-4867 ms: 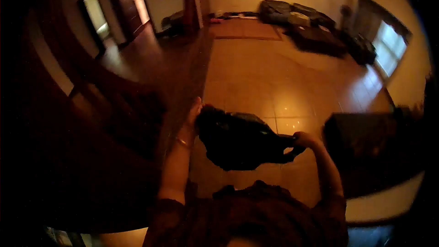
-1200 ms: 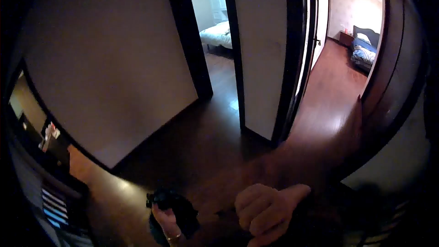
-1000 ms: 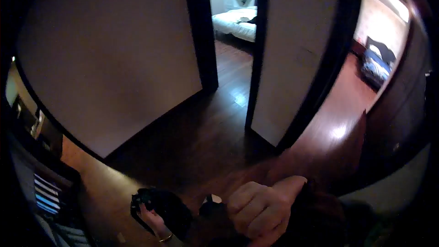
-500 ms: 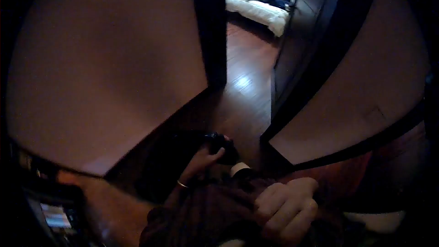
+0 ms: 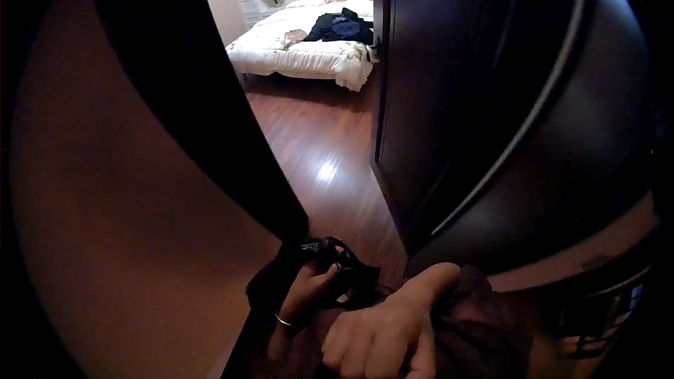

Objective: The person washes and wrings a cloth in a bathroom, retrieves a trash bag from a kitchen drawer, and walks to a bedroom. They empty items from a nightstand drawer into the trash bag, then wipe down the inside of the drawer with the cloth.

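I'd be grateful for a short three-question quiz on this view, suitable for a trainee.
1. Multiple choice: what lies on the white cover of the bed?
A) an open suitcase
B) dark clothes
C) a folded red towel

2. True or false: the dark door is shut, hiding the bed.

3. Which of the wearer's hands holds the black bundle, and what is worn on that wrist?

Key:
1. B.
2. False; the dark door stands open, and the bed shows beyond it.
3. The left hand; a gold-coloured bracelet.
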